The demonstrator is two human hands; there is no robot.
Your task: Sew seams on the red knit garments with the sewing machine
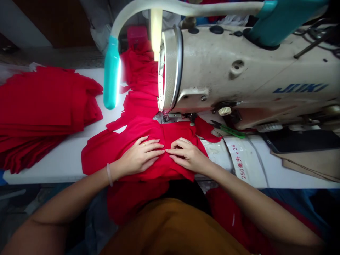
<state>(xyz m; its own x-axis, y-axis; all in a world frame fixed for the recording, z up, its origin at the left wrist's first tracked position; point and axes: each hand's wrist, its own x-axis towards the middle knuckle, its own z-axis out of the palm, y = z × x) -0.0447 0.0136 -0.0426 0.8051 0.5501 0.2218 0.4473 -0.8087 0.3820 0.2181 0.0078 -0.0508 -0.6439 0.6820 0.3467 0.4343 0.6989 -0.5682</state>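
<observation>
ochre shirt bends over a juki sewing machine. left hand and right hand lie flat and spread, fingertips almost meeting, on red cloth just in front of the presser foot.

Mount: head-worn, single view
Facing: forward and down
Range: close above left hand, right hand

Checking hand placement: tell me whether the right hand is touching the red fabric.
Touching. The head view shows the right hand lying palm-down on the red fabric, its fingers resting on the cloth.
</observation>
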